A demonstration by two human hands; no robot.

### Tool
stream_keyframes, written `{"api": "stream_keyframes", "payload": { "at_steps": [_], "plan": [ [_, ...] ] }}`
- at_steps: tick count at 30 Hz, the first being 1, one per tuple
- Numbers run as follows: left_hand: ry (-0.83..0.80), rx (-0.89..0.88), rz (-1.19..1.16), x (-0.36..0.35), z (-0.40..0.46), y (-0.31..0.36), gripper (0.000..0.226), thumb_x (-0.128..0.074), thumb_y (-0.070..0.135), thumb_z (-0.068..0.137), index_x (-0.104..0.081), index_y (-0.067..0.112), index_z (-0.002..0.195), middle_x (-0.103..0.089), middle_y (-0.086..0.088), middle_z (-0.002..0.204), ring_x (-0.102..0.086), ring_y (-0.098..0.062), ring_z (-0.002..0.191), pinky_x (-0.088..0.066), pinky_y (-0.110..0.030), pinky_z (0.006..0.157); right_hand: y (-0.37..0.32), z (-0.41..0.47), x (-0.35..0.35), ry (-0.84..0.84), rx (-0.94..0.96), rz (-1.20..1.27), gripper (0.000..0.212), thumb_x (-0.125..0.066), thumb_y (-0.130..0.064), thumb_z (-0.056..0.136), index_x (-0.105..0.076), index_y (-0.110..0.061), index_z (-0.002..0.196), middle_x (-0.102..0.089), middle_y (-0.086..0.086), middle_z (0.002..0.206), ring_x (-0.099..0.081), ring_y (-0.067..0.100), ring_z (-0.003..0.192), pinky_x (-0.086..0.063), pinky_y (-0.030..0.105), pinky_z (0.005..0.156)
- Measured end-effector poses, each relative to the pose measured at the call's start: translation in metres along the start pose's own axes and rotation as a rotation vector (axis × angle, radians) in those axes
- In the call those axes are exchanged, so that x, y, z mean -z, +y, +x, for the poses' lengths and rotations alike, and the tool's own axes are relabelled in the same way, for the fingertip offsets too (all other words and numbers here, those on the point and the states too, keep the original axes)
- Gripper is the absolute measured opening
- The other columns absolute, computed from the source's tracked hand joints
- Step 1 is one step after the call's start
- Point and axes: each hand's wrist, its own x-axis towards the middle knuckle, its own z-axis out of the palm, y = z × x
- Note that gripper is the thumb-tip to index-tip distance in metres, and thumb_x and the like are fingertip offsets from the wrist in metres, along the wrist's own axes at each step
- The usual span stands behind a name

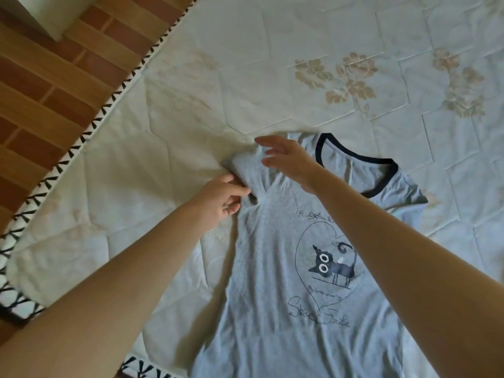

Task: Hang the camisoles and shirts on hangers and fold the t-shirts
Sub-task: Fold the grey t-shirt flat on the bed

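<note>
A light grey t-shirt (pixel 272 268) with a dark navy collar and a cat-in-a-heart print lies face up on the quilted mattress (pixel 245 64). Its left sleeve (pixel 240 166) is bunched and folded over near the shoulder. My left hand (pixel 221 197) pinches the lower edge of that sleeve at the armpit. Spread flat, fingers apart, my right hand (pixel 286 156) rests over the left shoulder of the shirt, just above the sleeve. The right sleeve (pixel 409 192) lies flat at the far side.
The mattress has a black-and-white patterned border (pixel 109 105) running diagonally at the left. Beyond that edge is a brown tiled floor (pixel 54 77). A white furniture corner (pixel 49 12) stands at the top left. Beige flower prints (pixel 349 77) mark the mattress behind the shirt.
</note>
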Motion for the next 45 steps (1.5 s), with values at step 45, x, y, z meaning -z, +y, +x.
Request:
{"api": "stream_keyframes", "payload": {
  "at_steps": [45],
  "plan": [
    [0.180, -0.430, 0.787, 0.017, 0.005, -0.011, 0.035, -0.059, 0.018, 0.082, -0.029, 0.016, 0.063, -0.030, 0.002, 0.060, -0.026, -0.014, 0.055, -0.022, -0.028, 0.051, -0.014, 0.066, -0.023, 0.146, 0.101, -0.372, 0.006, -0.073, -0.029, 0.084, -0.073, -0.033, 0.088, -0.045, -0.014, 0.065, -0.042, -0.001, 0.060, -0.033, 0.022, 0.062]
  ]
}}
